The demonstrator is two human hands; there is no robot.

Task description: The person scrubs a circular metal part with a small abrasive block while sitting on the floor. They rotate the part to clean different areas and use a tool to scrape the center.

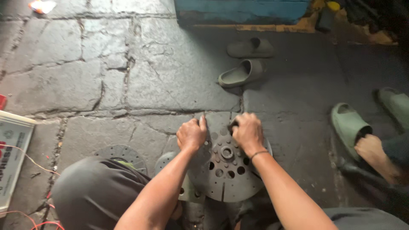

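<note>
On the cracked stone floor [170, 72] we grip a perforated metal disc [228, 174] — left hand [191, 134] and right hand [247, 132] both closed on its far edge — white flat box [10, 157] at left.

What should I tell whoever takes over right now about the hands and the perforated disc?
Left hand: closed on the upper left rim of the round dark-grey perforated metal disc.
Right hand: closed on the upper right rim, beside the left.
The disc, with its splined centre hub, lies on a second grey metal plate on the cracked stone floor. A third ringed disc lies left, partly behind the knee.
Done: both hands grip the disc. Left: cannot tell from this view.
</note>
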